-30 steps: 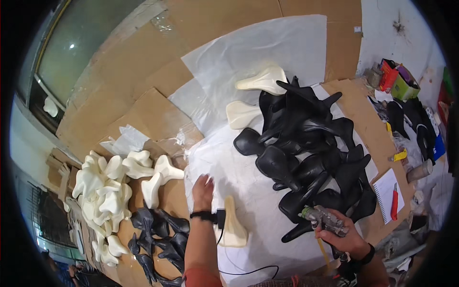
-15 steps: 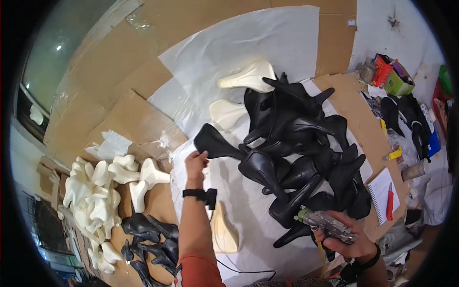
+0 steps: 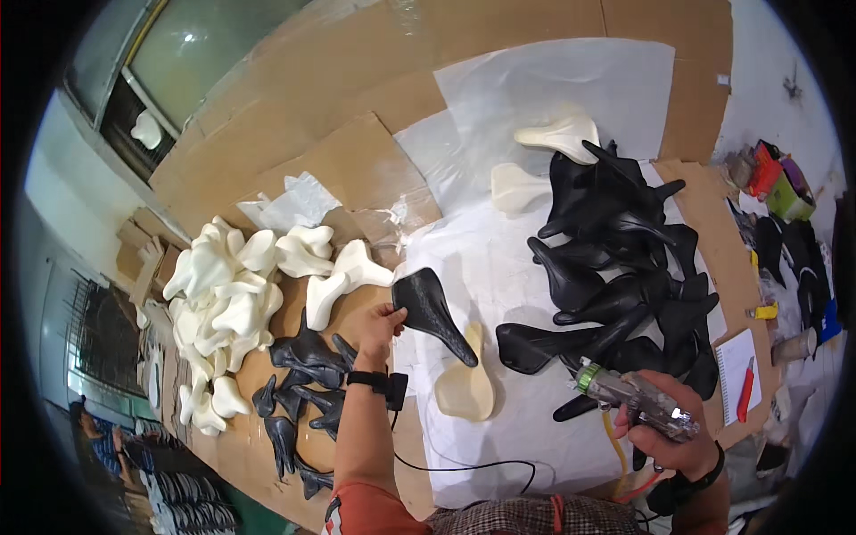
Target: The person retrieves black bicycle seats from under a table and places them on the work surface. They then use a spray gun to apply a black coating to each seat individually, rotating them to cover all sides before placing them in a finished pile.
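My left hand (image 3: 382, 332) pinches the wide end of a black bicycle saddle piece (image 3: 432, 308), its narrow nose slanting down to the right. Just beyond that nose a cream saddle piece (image 3: 465, 397) lies on the white sheet (image 3: 486, 459). A spray gun (image 3: 637, 401) with a green ring at its front and a yellow hose is gripped in my right hand (image 3: 673, 428); its front end points left. Beside it spreads a heap of black saddle pieces (image 3: 615, 214). Two more cream pieces (image 3: 562, 138) rest at the heap's far left side.
Cream foam saddle pads (image 3: 223, 294) are piled at the left, with several black pieces (image 3: 303, 357) nearer me. A dark cable (image 3: 481, 465) crosses the sheet. On the right are a notebook (image 3: 733, 366), a red-handled knife (image 3: 745, 392) and a cup (image 3: 794, 346). A person (image 3: 102, 441) appears far left.
The view has swung left. My left hand has drawn the black saddle piece away from the heap, toward the cream piece. The spray gun stays in my right hand.
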Tool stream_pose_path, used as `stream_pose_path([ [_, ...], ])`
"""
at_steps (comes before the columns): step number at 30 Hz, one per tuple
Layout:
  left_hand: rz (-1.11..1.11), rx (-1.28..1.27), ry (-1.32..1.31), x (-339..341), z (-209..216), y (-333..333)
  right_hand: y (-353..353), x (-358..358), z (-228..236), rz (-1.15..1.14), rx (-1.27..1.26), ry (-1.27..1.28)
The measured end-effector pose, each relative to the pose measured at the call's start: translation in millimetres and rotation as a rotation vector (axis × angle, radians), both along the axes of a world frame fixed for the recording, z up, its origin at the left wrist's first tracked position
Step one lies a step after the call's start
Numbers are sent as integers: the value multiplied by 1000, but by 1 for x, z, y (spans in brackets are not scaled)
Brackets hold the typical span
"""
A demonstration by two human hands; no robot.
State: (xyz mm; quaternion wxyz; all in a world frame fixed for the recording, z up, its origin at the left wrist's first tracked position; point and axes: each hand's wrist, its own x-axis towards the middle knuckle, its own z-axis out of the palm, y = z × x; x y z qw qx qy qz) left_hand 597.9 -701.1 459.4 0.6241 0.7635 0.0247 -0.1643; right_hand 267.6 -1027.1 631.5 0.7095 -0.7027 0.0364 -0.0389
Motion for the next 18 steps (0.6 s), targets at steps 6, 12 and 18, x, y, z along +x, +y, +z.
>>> stream_pose_path([
  [6,423,-453,-48,-46,-25,90,-8,-32,-13,44,68,220],
  [12,257,-157,-153,-92,-91,5,-17,-46,-32,-93,149,305],
  [18,-470,734,-874,-140,-91,-177,-18,-47,-34,-71,63,278],
])
